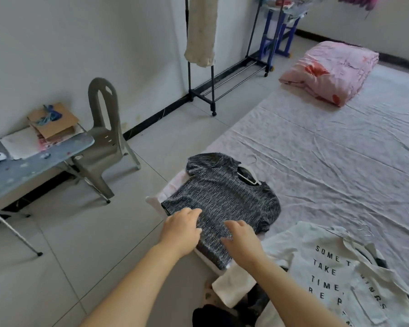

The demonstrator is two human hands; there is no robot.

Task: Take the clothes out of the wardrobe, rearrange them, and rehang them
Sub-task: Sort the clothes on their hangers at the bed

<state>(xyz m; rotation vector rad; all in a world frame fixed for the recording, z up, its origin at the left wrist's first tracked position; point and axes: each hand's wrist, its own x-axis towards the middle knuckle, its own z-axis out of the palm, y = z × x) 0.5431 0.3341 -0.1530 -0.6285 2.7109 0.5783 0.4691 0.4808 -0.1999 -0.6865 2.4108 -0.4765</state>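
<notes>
— Where's the top?
— The dark knit top [222, 197] lies flat at the bed's [328, 149] near corner, dead ahead of me. It's on a white hanger [250, 177], neck toward 1 o'clock. White cloth [172, 185] shows under its 9 o'clock edge.

— And your hands?
— Both rest flat on the hem end. My left hand [181, 228] is at the 9 o'clock edge with fingers loosely spread, and my right hand [242, 240] is just beside it, pinching nothing.

— Any room?
— Bare floor [92, 232] runs from 7 to 10, with a chair [104, 138] at 10 and a clothes rack [213, 90] at 12. There's open sheet from 1 to 3, and a printed white shirt [328, 274] close at 4.
</notes>
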